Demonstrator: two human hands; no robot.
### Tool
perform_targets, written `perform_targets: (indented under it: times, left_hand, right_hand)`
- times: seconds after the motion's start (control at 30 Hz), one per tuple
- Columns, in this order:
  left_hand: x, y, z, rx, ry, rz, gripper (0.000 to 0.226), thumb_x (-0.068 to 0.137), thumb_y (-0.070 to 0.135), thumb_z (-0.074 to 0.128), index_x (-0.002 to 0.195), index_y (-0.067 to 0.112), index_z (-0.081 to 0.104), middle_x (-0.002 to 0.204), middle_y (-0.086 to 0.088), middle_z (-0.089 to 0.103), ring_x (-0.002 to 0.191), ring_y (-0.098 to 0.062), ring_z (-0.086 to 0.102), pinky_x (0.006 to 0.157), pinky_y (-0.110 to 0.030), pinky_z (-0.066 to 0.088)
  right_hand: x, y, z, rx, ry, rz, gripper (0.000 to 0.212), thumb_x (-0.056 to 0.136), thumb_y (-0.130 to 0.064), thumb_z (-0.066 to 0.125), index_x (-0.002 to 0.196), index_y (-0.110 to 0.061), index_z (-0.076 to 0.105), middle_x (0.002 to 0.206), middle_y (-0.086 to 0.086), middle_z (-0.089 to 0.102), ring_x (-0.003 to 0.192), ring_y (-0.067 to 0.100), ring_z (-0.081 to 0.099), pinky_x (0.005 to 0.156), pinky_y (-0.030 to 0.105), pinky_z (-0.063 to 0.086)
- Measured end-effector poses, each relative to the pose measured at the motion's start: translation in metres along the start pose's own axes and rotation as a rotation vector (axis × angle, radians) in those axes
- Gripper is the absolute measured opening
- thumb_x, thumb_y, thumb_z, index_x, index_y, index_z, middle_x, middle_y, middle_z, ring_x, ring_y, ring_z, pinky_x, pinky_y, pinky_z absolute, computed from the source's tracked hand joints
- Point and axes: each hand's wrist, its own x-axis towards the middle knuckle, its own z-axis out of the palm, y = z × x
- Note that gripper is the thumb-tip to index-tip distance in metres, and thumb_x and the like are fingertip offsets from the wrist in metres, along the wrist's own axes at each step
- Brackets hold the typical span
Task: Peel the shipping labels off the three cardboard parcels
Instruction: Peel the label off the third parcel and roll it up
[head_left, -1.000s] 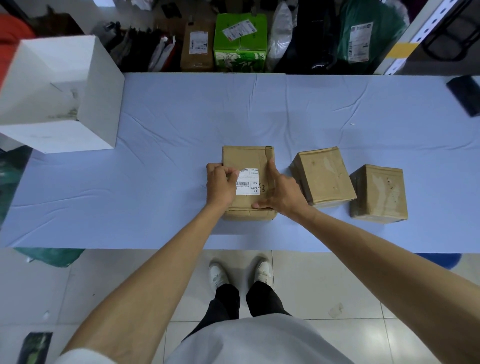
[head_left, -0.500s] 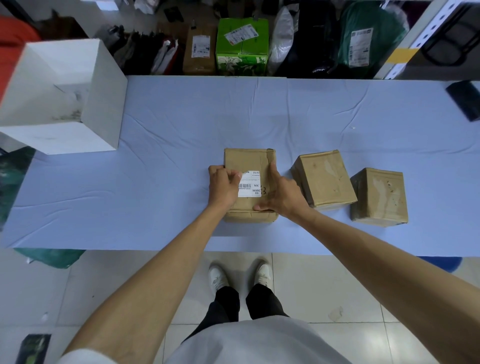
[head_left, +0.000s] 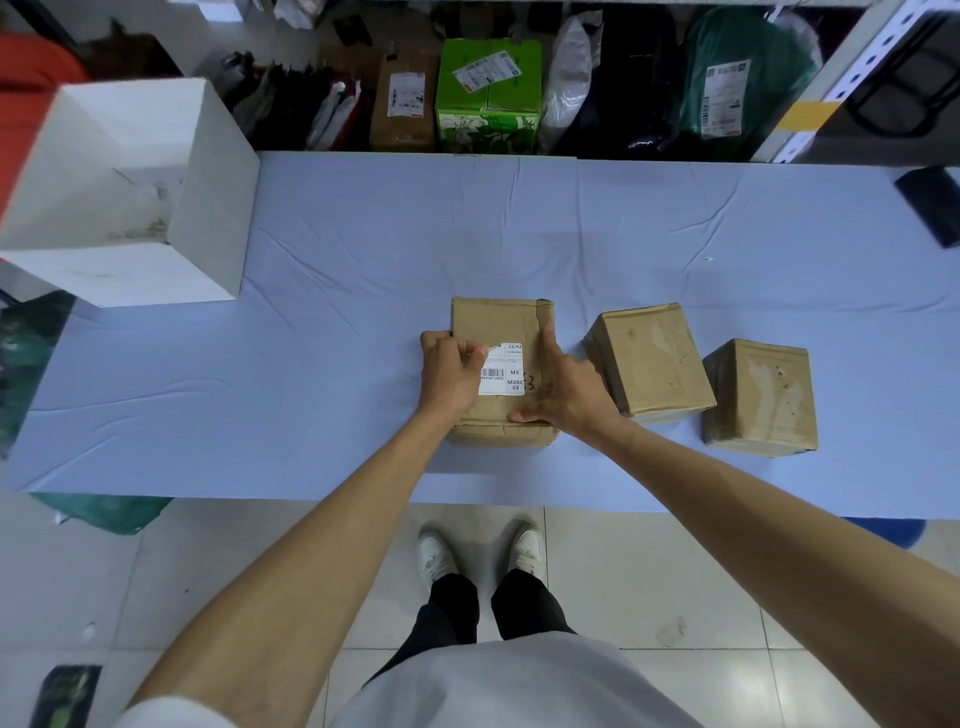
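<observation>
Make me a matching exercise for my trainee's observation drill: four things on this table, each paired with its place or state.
Things:
1. white label
2. middle parcel
3. white box
4. right hand

Places or states:
A. far left of the table, open top
B. braces the leftmost parcel
C. no label visible, between two parcels
D. corner pinched by the left hand

Pairs: 1-D, 2-C, 3-A, 4-B

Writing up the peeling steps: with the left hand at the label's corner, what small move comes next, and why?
Probably pull the lifted corner rightward across the label. The left hand pinches its upper-left corner, the rest lies flat on the parcel, and the right hand braces the parcel's right side.
</observation>
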Motion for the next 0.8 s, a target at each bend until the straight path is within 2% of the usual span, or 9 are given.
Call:
perform_targets:
  times: [0.23, 0.37, 0.53, 0.7, 0.8]
  left_hand:
    - [0.0002, -0.0002, -0.0008, 0.002, -0.017, 0.001, 0.018, 0.093, 0.020, 0.059, 0.101, 0.004, 0.065, 0.124, -0.010, 0.039, 0.091, -0.009, 0.049, 0.076, -0.004, 0.033]
    - [-0.0002, 0.0006, -0.0014, -0.001, -0.025, 0.003, 0.017, 0.093, 0.021, 0.059, 0.100, 0.007, 0.065, 0.124, -0.009, 0.039, 0.096, -0.011, 0.052, 0.084, -0.011, 0.037]
    - [-0.0003, 0.0013, -0.0018, 0.006, -0.032, 0.006, 0.017, 0.093, 0.022, 0.059, 0.099, 0.008, 0.066, 0.125, -0.009, 0.039, 0.097, -0.011, 0.052, 0.085, -0.013, 0.038]
    - [0.0001, 0.0011, -0.0026, -0.003, -0.044, 0.012, 0.016, 0.093, 0.022, 0.059, 0.099, 0.009, 0.065, 0.123, -0.008, 0.038, 0.095, -0.007, 0.048, 0.083, -0.009, 0.034]
    - [0.0003, 0.0016, -0.0029, -0.006, -0.054, 0.011, 0.012, 0.093, 0.023, 0.058, 0.094, 0.013, 0.064, 0.121, -0.005, 0.037, 0.094, -0.008, 0.049, 0.084, -0.011, 0.035]
  right_hand:
    - [0.0012, 0.0017, 0.0010, 0.003, 0.007, -0.003, 0.132, 0.063, -0.030, 0.088, 0.154, -0.018, -0.005, 0.118, 0.013, 0.061, 0.106, 0.030, 0.059, 0.088, 0.040, 0.051]
    - [0.0024, 0.0022, 0.0021, 0.001, 0.010, -0.013, 0.132, 0.062, -0.031, 0.089, 0.154, -0.017, -0.004, 0.118, 0.012, 0.062, 0.106, 0.029, 0.059, 0.087, 0.037, 0.051]
    - [0.0027, 0.0027, 0.0017, -0.002, 0.010, -0.012, 0.133, 0.062, -0.031, 0.089, 0.154, -0.017, -0.005, 0.118, 0.012, 0.062, 0.106, 0.028, 0.059, 0.088, 0.039, 0.051]
    - [0.0031, 0.0025, 0.0017, 0.007, 0.007, -0.022, 0.132, 0.062, -0.030, 0.089, 0.154, -0.017, -0.005, 0.120, 0.012, 0.062, 0.108, 0.028, 0.059, 0.090, 0.039, 0.051]
    - [0.0037, 0.0026, 0.0016, 0.010, 0.011, -0.021, 0.132, 0.062, -0.029, 0.089, 0.154, -0.017, -0.004, 0.119, 0.011, 0.062, 0.107, 0.028, 0.059, 0.089, 0.039, 0.052]
